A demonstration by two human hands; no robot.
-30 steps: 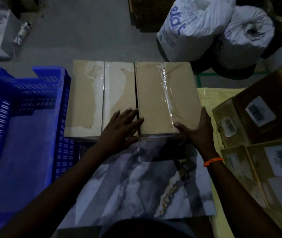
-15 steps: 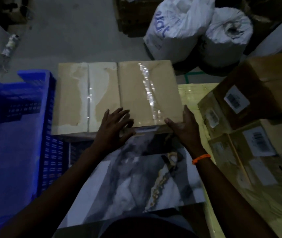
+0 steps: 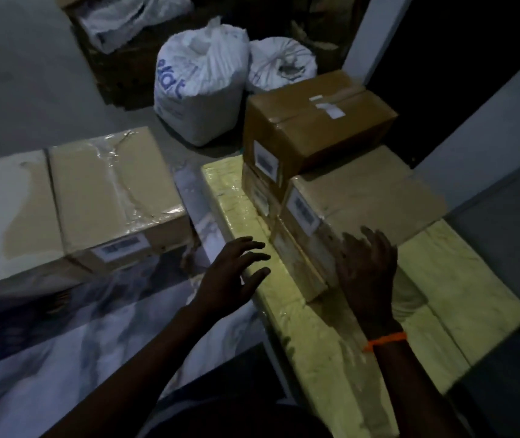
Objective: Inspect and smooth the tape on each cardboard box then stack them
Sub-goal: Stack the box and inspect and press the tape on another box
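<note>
Two taped cardboard boxes stand side by side on the left: a tan one (image 3: 103, 191) with wrinkled clear tape, and a paler one (image 3: 12, 210) beside it. On the right is a pile of labelled boxes: a brown box (image 3: 318, 121) on top, a tan box (image 3: 369, 191) beneath it, and a low box (image 3: 299, 263) in front. My left hand (image 3: 233, 273) hovers with spread fingers over the yellow sheet's edge, holding nothing. My right hand (image 3: 366, 273), an orange band at its wrist, reaches with spread fingers at the near corner of the right pile.
A marble-patterned board (image 3: 72, 336) lies under the left boxes. A yellow plastic-wrapped sheet (image 3: 442, 305) lies under the right pile. Two white tied sacks (image 3: 201, 80) stand on the grey floor behind. A white wall or panel (image 3: 486, 128) rises at the right.
Both hands have left the tan box on the left and moved right toward the pile of labelled boxes. The view has swung right, and the blue crate is out of sight.
</note>
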